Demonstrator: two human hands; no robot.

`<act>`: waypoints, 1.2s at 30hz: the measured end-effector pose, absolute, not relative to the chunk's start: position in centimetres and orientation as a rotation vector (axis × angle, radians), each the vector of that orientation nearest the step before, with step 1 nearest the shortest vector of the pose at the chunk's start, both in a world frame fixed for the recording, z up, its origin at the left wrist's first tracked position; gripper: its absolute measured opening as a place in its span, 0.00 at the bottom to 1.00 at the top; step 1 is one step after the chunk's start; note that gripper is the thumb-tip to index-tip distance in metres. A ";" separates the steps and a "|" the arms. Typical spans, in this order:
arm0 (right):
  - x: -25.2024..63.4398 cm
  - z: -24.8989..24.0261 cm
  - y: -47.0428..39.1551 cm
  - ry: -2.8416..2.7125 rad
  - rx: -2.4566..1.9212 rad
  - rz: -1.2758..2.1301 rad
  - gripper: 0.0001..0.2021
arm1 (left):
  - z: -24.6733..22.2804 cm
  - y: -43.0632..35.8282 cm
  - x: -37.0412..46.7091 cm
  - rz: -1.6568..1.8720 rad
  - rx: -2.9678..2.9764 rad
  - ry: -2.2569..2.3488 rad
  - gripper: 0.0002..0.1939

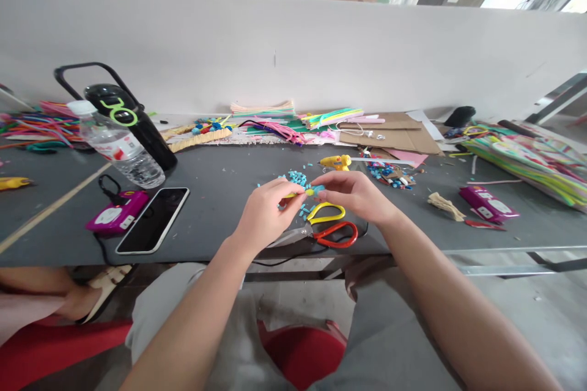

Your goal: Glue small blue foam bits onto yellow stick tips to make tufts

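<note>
My left hand [270, 211] pinches the yellow end of a small yellow-and-blue craft piece [310, 192], just above the table. The fingers of my right hand [353, 194] close on its blue end; part of the piece is hidden by my fingertips. Small cut blue bits [298, 176] lie scattered behind and under my hands. Scissors [337, 236] with one red and one yellow handle rest right below, blades toward the left. Beyond my right hand stands a yellow hot glue gun [337, 162].
Left on the grey table [215, 195] are a phone [153, 220], a purple box with a cable [118, 214], a water bottle [126, 153] and a black flask [153, 140]. Pipe cleaners [284, 130] and cardboard [389, 133] line the back. Another purple box [488, 204] sits right.
</note>
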State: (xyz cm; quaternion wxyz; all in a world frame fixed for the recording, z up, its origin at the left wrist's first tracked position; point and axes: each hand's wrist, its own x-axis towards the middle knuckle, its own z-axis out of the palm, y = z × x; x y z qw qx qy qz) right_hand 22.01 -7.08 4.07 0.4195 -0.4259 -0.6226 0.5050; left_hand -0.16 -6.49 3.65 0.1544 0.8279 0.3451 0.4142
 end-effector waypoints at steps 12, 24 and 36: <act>22.2 3.7 -6.9 -1.645 -0.950 1.197 0.23 | 3.7 -6.4 -0.2 1.237 2.246 0.975 0.03; 20.9 4.0 -7.8 -1.638 -0.938 0.939 0.18 | 3.2 -5.8 -0.2 0.943 2.246 1.073 0.05; 20.2 4.7 -9.0 -1.966 -0.925 0.326 0.24 | 2.6 -5.3 -0.1 1.177 2.213 0.965 0.08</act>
